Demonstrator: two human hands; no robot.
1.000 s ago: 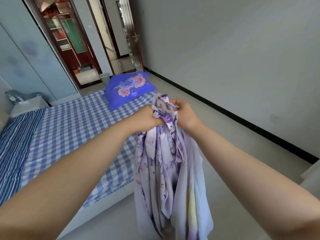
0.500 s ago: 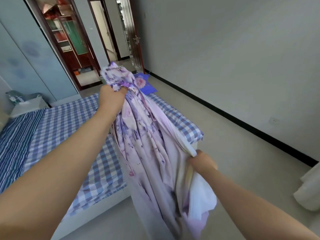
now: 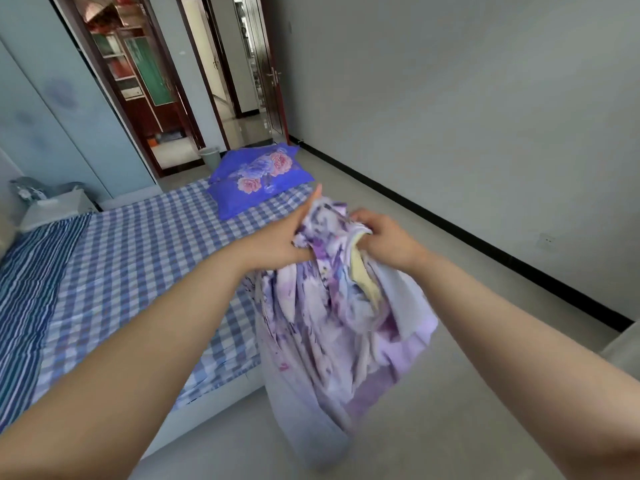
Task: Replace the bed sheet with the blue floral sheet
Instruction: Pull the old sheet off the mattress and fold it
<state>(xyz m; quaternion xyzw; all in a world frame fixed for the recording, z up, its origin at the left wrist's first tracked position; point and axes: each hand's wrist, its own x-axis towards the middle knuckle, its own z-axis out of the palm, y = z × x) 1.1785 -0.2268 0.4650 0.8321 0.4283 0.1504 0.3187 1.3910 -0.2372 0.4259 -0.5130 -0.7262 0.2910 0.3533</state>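
We grip the bunched floral sheet [image 3: 332, 306] with both hands, left hand [image 3: 280, 237] and right hand [image 3: 384, 237], beside the checked bed [image 3: 138, 258].

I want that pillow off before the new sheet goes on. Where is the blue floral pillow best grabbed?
Probably at the near corner of the blue floral pillow, coming from the bed's right-hand edge. It lies flat on the checked sheet close to that edge, and its corners stick out.

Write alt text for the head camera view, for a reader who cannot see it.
Both hands, left hand and right hand, hold up a bunched lilac floral sheet beside a bed covered in blue checked fabric. A blue floral pillow lies at the bed's far end, near an open doorway.
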